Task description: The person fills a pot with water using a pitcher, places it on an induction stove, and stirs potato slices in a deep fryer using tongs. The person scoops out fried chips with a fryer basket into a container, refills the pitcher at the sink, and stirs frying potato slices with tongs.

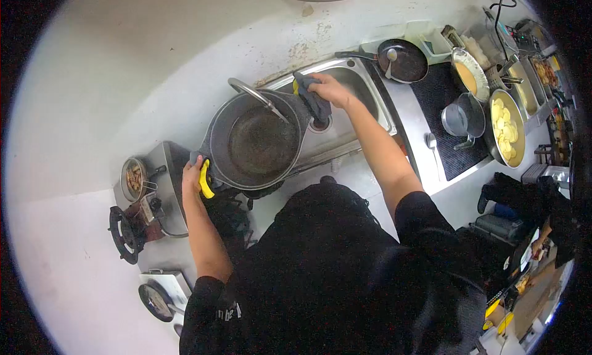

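Note:
A large dark pot (259,142) is held over the left part of the steel sink, tilted so that its inside shows. My left hand (192,177) is closed round its left handle, with a grey and yellow cloth (205,181) in between. At the opposite handle, my right hand (331,91) grips through a second grey cloth (315,100) with a yellow edge. A curved metal faucet (256,96) reaches over the pot's rim. The pot's inner bottom looks stained brown.
Right of the sink (383,111) lie a black frying pan (410,64) with a spoon, a clear measuring jug (472,114) and a pan of yellow slices (505,130). To my left are a burner (125,235) and a small pan (132,179) with food.

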A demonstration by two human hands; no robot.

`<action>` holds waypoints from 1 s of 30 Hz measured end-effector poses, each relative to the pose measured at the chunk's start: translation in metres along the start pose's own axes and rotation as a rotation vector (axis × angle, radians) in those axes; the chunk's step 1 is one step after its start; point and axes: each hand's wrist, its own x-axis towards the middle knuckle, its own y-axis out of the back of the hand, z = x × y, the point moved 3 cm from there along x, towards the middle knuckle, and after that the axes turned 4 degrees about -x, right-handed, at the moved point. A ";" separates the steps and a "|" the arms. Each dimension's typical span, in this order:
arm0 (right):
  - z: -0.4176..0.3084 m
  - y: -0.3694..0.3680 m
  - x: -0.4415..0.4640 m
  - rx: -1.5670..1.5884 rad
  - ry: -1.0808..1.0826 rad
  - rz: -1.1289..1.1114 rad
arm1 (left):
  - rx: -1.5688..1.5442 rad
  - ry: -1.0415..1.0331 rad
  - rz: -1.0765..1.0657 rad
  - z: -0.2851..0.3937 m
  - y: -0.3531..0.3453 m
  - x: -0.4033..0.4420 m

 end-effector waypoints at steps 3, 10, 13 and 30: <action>0.005 -0.001 0.010 0.083 -0.087 -0.046 | 0.012 0.027 -0.013 -0.004 0.003 -0.002; 0.017 -0.008 0.023 0.286 -0.177 -0.194 | -0.084 0.026 0.016 -0.014 0.010 -0.001; 0.022 -0.010 0.021 0.312 -0.196 -0.207 | -0.060 0.034 0.051 -0.010 0.009 -0.009; 0.011 -0.004 0.018 0.346 -0.236 -0.270 | -0.106 0.090 0.070 -0.022 0.024 0.009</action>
